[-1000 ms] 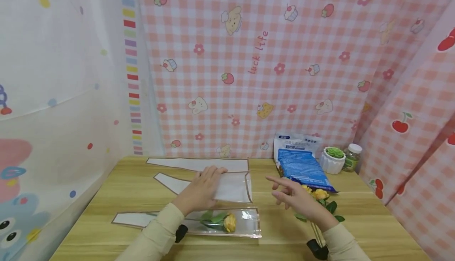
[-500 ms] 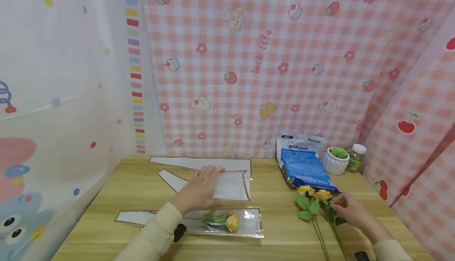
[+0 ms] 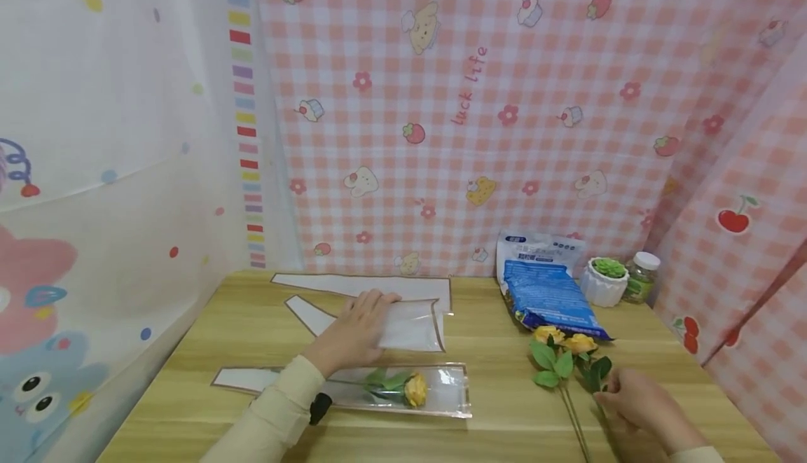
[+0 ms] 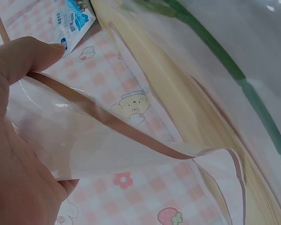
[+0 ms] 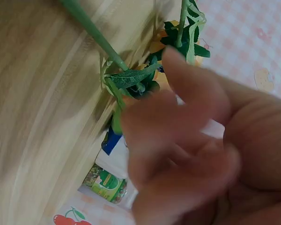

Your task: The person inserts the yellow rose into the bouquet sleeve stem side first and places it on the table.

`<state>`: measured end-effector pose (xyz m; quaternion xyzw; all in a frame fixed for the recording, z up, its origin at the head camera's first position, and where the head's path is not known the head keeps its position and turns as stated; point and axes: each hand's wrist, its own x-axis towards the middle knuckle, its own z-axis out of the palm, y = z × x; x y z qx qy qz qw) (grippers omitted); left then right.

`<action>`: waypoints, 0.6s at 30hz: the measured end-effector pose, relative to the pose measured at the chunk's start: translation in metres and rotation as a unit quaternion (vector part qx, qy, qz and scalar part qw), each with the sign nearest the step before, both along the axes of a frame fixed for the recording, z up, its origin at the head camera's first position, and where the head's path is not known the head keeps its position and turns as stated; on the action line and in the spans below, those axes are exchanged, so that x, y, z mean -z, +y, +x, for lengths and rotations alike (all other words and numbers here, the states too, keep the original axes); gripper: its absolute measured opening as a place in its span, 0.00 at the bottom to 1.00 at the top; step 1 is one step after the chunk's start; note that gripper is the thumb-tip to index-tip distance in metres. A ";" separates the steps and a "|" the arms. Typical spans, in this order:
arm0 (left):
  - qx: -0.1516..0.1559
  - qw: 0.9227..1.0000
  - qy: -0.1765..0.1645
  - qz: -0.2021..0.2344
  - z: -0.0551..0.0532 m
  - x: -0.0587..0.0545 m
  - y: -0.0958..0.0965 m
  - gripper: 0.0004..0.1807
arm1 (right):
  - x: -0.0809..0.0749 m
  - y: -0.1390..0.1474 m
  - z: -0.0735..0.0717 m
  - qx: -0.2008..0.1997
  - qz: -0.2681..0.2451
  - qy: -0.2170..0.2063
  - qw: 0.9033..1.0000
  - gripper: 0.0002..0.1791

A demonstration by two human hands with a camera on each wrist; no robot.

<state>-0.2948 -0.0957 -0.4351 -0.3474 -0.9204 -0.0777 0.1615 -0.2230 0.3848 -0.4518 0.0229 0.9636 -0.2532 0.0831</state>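
My left hand (image 3: 356, 330) grips a clear flower sleeve (image 3: 412, 326) with a brown border. In the left wrist view, thumb and fingers hold the raised sleeve (image 4: 98, 140) between them. My right hand (image 3: 646, 403) is beside the stems of two yellow artificial roses (image 3: 580, 343) lying at the right. In the right wrist view, this hand (image 5: 178, 136) is blurred, its fingers loosely bent and nothing seen between them; a green stem (image 5: 96, 37) passes beyond them. One yellow rose (image 3: 415, 389) lies inside another clear sleeve (image 3: 447, 393) in front of the left hand.
Another white, brown-edged sleeve (image 3: 378, 285) lies flat at the back of the wooden table (image 3: 498, 421). A blue and white bag (image 3: 548, 295), a potted succulent (image 3: 604, 282) and a lidded jar (image 3: 641, 278) stand at the back right. Checked cloth hangs behind.
My right hand has moved right, from above the table's middle to the loose roses' stems, then slightly nearer me. My left hand stays on the sleeve. The view has shifted a little.
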 end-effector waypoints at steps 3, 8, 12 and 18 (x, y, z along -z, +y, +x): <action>-0.007 1.000 -0.006 0.000 -0.001 0.000 -0.001 0.51 | 0.001 -0.004 0.001 -0.018 0.008 -0.016 1.000 0.20; -0.004 1.000 -0.016 0.008 -0.001 0.002 -0.001 0.50 | 0.009 -0.005 0.000 -0.011 0.056 -0.012 0.998 0.22; -0.007 1.000 -0.013 0.004 -0.001 0.002 -0.001 0.50 | 0.015 -0.002 -0.002 -0.020 0.069 0.008 0.997 0.18; -0.011 1.000 -0.020 0.007 0.000 0.000 -0.001 0.49 | 0.012 0.000 -0.005 -0.016 0.056 -0.010 0.998 0.13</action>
